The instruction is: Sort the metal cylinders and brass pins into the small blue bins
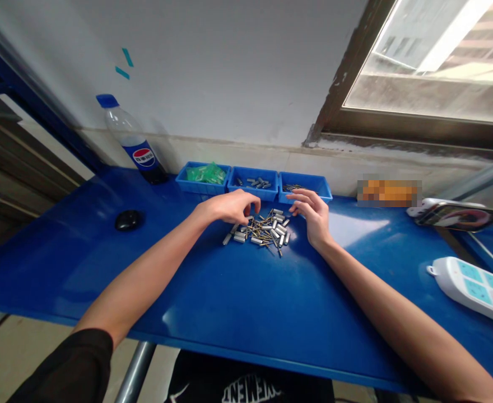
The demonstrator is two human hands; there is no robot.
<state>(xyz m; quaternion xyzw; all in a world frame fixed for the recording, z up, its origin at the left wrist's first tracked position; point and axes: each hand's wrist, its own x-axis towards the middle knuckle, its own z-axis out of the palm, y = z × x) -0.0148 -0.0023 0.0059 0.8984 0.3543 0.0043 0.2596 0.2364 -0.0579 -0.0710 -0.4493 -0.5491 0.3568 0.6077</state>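
A loose pile of short silver metal cylinders (pixel 256 240) and thin brass-coloured pins (pixel 265 226) lies on the blue table. Over the pile's left edge hovers my left hand (pixel 232 207), its fingers bent downward with a gap between them and nothing visible held. On the other side, my right hand (pixel 316 217) is beside the pile with fingers loosely curved and apart, in front of the right-hand blue bin (pixel 322 190). That bin has thin pins in it. The middle blue bin (pixel 252 193) contains several silver cylinders, and the left blue bin (pixel 200 187) holds green plastic bags (pixel 208 173).
A cola bottle (pixel 131 140) stands by the wall at the left, with a black mouse (pixel 128 220) nearer. To the right are a phone (pixel 460 216) on a stand and a white power strip (pixel 460 280). The table (pixel 229 313) ends close to my body.
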